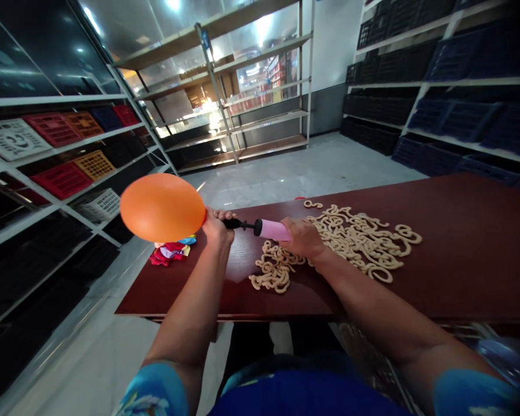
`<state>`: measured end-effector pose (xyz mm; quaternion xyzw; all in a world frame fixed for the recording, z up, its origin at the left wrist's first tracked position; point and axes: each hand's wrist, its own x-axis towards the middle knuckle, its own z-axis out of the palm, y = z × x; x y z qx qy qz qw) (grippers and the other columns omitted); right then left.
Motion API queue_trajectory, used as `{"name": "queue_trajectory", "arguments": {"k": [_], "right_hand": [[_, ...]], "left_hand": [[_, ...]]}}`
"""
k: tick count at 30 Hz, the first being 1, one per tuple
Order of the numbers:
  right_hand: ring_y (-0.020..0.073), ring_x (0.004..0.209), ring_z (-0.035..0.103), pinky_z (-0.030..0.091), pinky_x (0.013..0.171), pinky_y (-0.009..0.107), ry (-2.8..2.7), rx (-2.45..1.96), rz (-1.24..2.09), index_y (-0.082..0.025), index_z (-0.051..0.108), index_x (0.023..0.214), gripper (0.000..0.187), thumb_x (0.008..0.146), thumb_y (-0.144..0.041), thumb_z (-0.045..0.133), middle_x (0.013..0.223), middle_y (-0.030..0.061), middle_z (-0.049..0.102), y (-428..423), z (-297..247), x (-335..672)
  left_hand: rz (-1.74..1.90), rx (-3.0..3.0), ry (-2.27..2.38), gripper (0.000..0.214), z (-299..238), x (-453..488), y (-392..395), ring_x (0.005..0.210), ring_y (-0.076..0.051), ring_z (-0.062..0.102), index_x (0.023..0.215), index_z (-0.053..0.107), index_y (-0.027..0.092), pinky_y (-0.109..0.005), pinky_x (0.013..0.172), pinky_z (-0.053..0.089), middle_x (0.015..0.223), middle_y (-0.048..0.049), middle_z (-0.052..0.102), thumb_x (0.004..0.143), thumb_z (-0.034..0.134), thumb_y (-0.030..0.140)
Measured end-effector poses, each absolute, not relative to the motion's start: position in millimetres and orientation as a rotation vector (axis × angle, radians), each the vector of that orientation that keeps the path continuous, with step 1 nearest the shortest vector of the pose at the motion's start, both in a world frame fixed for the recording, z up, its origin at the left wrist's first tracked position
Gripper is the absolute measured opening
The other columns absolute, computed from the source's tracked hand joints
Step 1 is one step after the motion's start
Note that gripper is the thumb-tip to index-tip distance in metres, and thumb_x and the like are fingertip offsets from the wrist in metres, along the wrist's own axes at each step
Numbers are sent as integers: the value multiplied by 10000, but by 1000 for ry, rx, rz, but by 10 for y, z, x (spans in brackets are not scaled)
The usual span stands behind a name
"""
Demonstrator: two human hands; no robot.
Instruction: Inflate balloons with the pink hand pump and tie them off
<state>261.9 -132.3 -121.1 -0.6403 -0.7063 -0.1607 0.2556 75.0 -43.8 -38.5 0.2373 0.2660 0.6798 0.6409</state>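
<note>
The orange balloon (pixel 162 207), rounded and taut-looking, is held in the air over the surface's left end. The left hand (pixel 218 227) has its fingers closed around the neck and the black end of the pink hand pump (pixel 275 230); exactly how the neck sits on the pump is hidden. The right hand (pixel 303 238) wraps its fingers around the pink barrel, with black rod showing between the hands.

The step in hand appears to be pumping. It would go best with the left grip snug at the neck, to stop leaks or slipping off, and the right hand pushing straight along the rod, since a skewed stroke could bend it. Shorter strokes seem wise as the skin tightens.

Below the balloon lies a pile of limp balloons (pixel 171 252); beige twisted loops (pixel 351 237) cover the middle of the dark red surface (pixel 459 248), close under the right hand.
</note>
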Motion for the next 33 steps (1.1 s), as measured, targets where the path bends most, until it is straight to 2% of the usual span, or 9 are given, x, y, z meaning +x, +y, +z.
{"name": "queue_trajectory", "arguments": {"k": [5, 10, 14, 17, 26, 30, 33], "right_hand": [[201, 759, 550, 277, 697, 299, -1883, -1806, -423, -172, 531, 933, 313, 688, -364, 573, 850, 66, 621, -1284, -1189, 2640], [200, 734, 544, 271, 684, 300, -1957, -1840, -436, -166, 529, 877, 269, 698, -360, 576, 806, 69, 616, -1310, -1200, 2591], [196, 722, 539, 269, 684, 299, -2015, -1797, -455, -168, 527, 868, 257, 698, -354, 578, 799, 69, 614, -1358, -1211, 2545], [196, 729, 542, 269, 676, 295, -2005, -1780, -471, -173, 533, 875, 261, 697, -358, 578, 786, 60, 615, -1379, -1203, 2532], [205, 751, 558, 275, 696, 307, -1958, -1791, -493, -191, 544, 897, 241, 695, -320, 565, 806, 48, 623, -1300, -1198, 2603], [209, 718, 554, 273, 676, 304, -1996, -1799, -500, -179, 535, 860, 240, 692, -345, 573, 774, 62, 618, -1294, -1263, 2596], [213, 730, 555, 277, 689, 306, -2042, -1765, -482, -180, 530, 863, 253, 697, -366, 576, 791, 66, 619, -1322, -1293, 2564]], "left_hand": [[1691, 534, 641, 379, -95, 181, -135, 350, -73, 332, 569, 231, 192, -237, 458, 351, 427, 81, 244, 855, 409, 366], [1652, 424, 683, 339, -394, 400, -224, 351, -62, 303, 568, 236, 189, -227, 451, 327, 436, 77, 250, 853, 387, 295], [1576, 418, 621, 377, -743, 858, -474, 378, -73, 331, 577, 244, 196, -250, 466, 344, 462, 71, 255, 829, 460, 375], [1564, 447, 574, 410, -808, 914, -542, 391, -75, 341, 583, 248, 197, -260, 485, 356, 471, 71, 260, 809, 498, 430], [1696, 422, 665, 344, -318, -5, -115, 372, -75, 336, 570, 255, 191, -250, 478, 349, 444, 69, 267, 862, 393, 310], [1672, 368, 671, 345, -439, 242, -211, 357, -71, 308, 567, 250, 192, -241, 450, 322, 444, 70, 247, 858, 403, 297], [1587, 373, 647, 376, -672, 653, -416, 375, -78, 332, 574, 250, 196, -251, 462, 340, 461, 67, 253, 845, 437, 376]]}}
